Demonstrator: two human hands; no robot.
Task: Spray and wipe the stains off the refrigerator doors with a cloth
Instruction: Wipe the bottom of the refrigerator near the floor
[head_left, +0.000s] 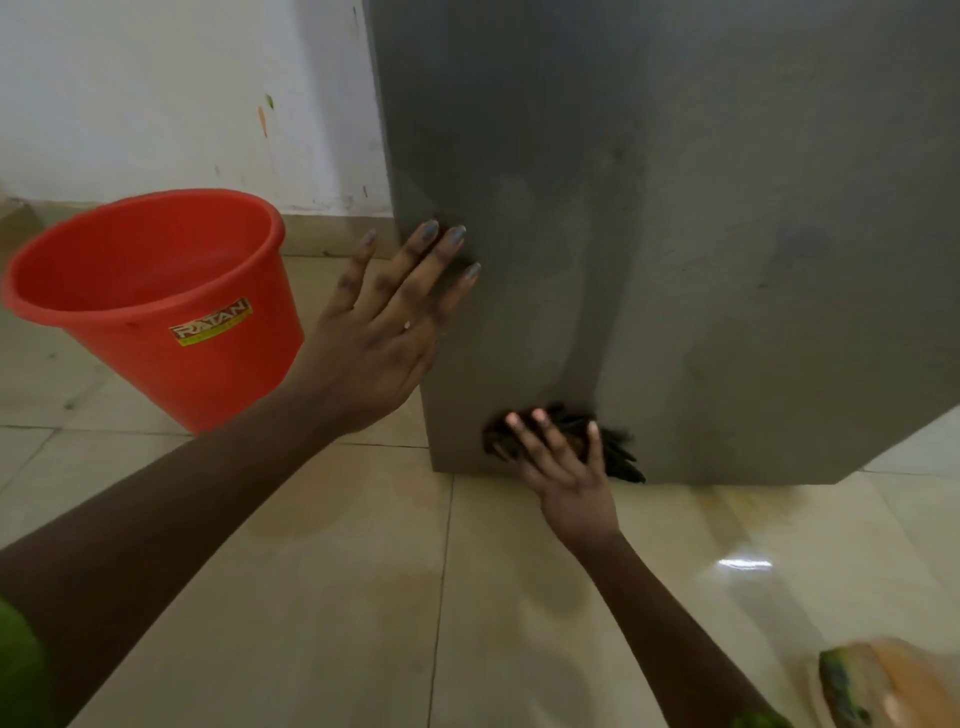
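Against one door (701, 234) — two hands (384, 332) (563, 467)

A white wall (156, 78) fills the upper left, flecked with small orange and green marks (265, 111) and a few darker specks lower down. A beige skirting (332, 234) runs along its base. The floor (311, 571) is of large glossy beige tiles with thin dark joints; darker damp-looking patches lie on it, and a yellowish stain (753, 506) spreads at the right. Just below the stain a bright glare (743, 564) shows light reflected off the tiles; otherwise the light is soft and even. A red bucket (156, 291) with a "RATAN" label (210, 322) stands on the floor near the wall. At the lower right corner lies a blurred orange and green thing (872, 680), too unclear to name.
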